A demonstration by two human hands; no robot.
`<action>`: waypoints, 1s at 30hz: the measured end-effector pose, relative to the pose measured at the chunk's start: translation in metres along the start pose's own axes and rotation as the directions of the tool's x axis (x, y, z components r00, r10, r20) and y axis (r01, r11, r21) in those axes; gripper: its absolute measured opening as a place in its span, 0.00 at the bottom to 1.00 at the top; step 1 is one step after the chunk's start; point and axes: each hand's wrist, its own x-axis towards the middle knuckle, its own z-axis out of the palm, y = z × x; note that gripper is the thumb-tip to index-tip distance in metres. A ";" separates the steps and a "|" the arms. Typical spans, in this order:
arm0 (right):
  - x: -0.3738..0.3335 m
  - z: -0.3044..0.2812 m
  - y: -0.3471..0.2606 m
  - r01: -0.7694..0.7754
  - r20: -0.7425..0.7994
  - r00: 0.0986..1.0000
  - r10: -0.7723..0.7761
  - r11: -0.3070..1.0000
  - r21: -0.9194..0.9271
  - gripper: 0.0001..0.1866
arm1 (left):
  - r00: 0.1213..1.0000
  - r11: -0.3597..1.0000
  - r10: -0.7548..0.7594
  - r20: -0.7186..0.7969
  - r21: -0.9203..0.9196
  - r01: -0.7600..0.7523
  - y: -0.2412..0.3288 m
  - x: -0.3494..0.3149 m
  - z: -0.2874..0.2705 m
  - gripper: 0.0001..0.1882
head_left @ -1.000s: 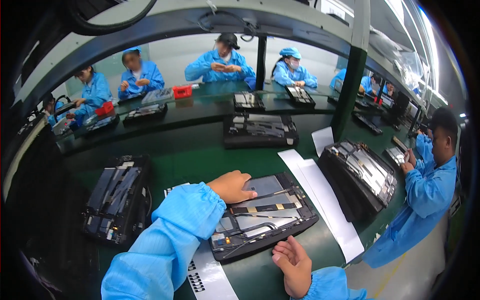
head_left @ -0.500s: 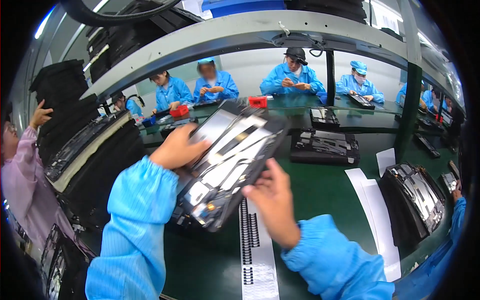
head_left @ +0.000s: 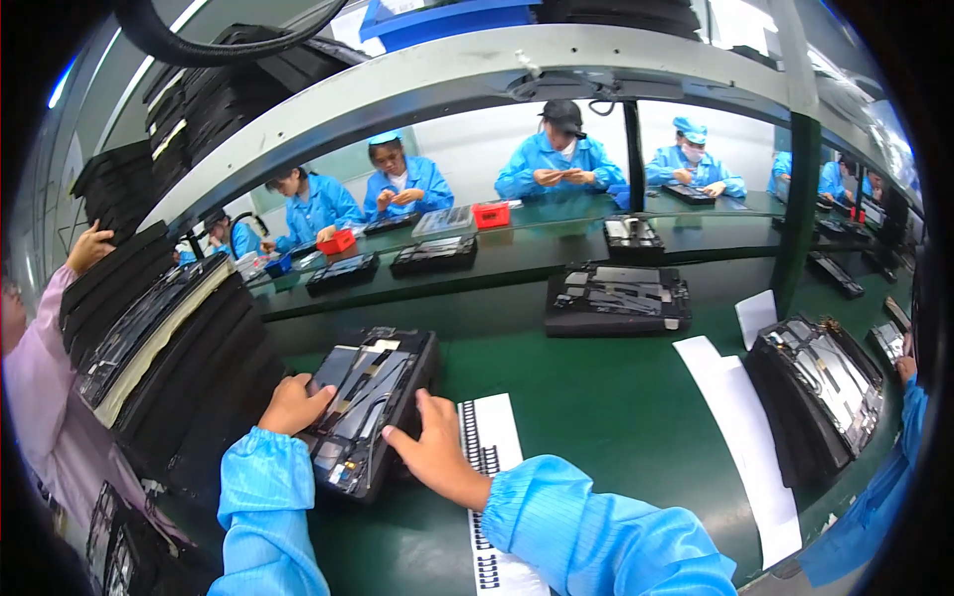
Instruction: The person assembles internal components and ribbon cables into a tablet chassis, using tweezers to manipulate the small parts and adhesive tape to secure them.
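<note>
And here is the black-cased electronic unit (head_left: 366, 399), face up on the left of the green table (head_left: 596, 407)! The left hand (head_left: 290, 407) has thumb over its left edge, fingers partly hidden, while the right hand (head_left: 439, 452) sits half open at the right edge, thumb and forefinger parted; whether that one grips, I can't tell.
</note>
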 end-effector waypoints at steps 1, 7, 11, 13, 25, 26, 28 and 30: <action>0.000 -0.002 -0.002 -0.055 -0.021 0.998 0.054 0.998 -0.023 0.38 | 0.999 0.999 -0.020 0.026 0.030 0.019 0.009 -0.001 -0.001 0.28; -0.002 0.026 -0.004 -0.098 -0.055 0.994 0.097 0.995 -0.012 0.43 | 0.976 0.986 -0.130 0.174 -0.078 0.145 -0.006 0.010 -0.002 0.33; 0.009 0.024 0.000 -0.025 -0.185 0.982 0.026 1.000 0.011 0.41 | 0.965 0.935 -0.200 0.167 -0.261 0.239 0.001 0.008 -0.001 0.36; 0.019 0.018 0.004 -0.018 -0.182 0.983 0.022 0.999 0.026 0.41 | 0.955 0.922 -0.214 0.206 -0.282 0.267 0.015 0.008 -0.002 0.36; 0.046 -0.027 0.014 -0.129 0.025 0.990 0.136 0.973 -0.192 0.30 | 0.990 0.990 0.079 -0.114 0.125 -0.065 0.040 0.021 0.000 0.26; 0.057 -0.034 0.034 -0.123 -0.014 0.992 0.122 0.981 -0.147 0.28 | 0.988 0.986 0.122 -0.095 0.121 -0.110 0.061 0.025 -0.006 0.25; 0.067 -0.075 0.058 -0.128 -0.180 0.978 0.102 0.982 -0.139 0.24 | 0.976 0.973 0.217 -0.016 0.089 -0.214 0.119 0.032 -0.015 0.27; 0.067 -0.123 0.054 -0.138 -0.282 0.958 0.043 0.935 -0.327 0.23 | 0.954 0.950 0.300 0.023 0.084 -0.301 0.160 0.038 -0.013 0.27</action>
